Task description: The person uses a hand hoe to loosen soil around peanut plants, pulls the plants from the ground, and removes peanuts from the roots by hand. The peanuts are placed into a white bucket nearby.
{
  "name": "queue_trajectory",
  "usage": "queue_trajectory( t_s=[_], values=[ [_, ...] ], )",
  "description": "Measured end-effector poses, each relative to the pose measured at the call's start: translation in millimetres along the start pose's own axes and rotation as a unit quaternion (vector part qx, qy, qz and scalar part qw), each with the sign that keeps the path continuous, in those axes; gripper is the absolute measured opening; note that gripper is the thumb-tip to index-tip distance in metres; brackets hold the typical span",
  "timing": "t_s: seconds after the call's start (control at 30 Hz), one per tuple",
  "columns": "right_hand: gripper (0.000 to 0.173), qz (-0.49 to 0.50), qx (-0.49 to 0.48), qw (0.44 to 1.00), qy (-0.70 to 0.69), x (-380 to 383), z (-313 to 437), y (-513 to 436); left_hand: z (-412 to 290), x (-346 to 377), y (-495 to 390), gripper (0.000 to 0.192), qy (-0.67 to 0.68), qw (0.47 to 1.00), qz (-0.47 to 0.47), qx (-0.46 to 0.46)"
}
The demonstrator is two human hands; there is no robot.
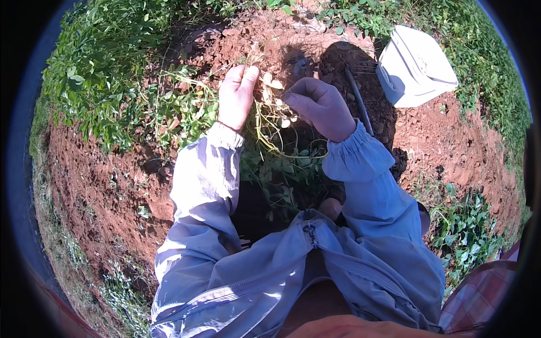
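Observation:
My left hand (pixel 237 96) is closed around the root end of an uprooted plant, which looks like a peanut plant (pixel 264 137). Pale pods (pixel 272 84) hang among its thin roots, between my two hands. Its yellow-green stems curve downward, and the leaves (pixel 291 173) fall in shade in front of my body. On the right of the pods, my right hand (pixel 323 105) has thumb and forefinger pinched together at the plant's root cluster. What exactly sits between those fingertips is partly hidden.
A white plastic bucket (pixel 412 67) stands tilted on the soil at the upper right. Beside it lies a tool with a dark shaft (pixel 358 99) and thin tines. Leafy plants (pixel 105 72) grow at left, over reddish, clumpy soil (pixel 97 181).

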State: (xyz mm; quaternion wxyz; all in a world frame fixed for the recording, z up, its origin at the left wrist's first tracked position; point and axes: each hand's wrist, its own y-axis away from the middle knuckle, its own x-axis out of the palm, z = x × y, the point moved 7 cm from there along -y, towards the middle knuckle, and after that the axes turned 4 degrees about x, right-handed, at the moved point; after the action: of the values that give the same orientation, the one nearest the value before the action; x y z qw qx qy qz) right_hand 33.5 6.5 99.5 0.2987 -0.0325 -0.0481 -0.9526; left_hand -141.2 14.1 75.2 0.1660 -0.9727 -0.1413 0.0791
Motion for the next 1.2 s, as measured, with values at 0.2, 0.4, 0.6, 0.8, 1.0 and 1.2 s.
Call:
queue_trajectory(
  t_s=[0.2,0.4,0.6,0.8,1.0,1.2],
  values=[
    [0.026,-0.124,-0.098,0.974,0.162,-7.6,1.7,-8.7,7.7,8.9,4.8,0.022,-0.012,1.000,0.019,0.013],
    [0.029,-0.199,-0.144,0.879,0.408,-9.3,7.0,-24.7,-13.9,14.4,12.6,0.018,-0.102,0.987,0.026,0.117],
    [0.030,-0.091,-0.093,0.949,0.286,-4.6,13.1,-16.3,-11.8,16.1,11.6,0.020,-0.089,0.991,0.042,0.086],
    [0.021,-0.016,-0.033,0.997,0.063,10.7,0.2,9.8,14.8,14.0,8.9,0.020,0.139,0.988,-0.005,-0.068],
    [0.018,0.086,0.027,0.963,-0.256,27.1,9.3,-2.4,11.9,14.5,8.2,0.014,0.086,0.994,0.056,-0.028],
    [0.029,-0.041,-0.018,0.998,-0.038,-18.6,13.5,-37.1,6.8,10.7,11.9,0.021,0.189,0.978,0.082,-0.028]
  ],
)
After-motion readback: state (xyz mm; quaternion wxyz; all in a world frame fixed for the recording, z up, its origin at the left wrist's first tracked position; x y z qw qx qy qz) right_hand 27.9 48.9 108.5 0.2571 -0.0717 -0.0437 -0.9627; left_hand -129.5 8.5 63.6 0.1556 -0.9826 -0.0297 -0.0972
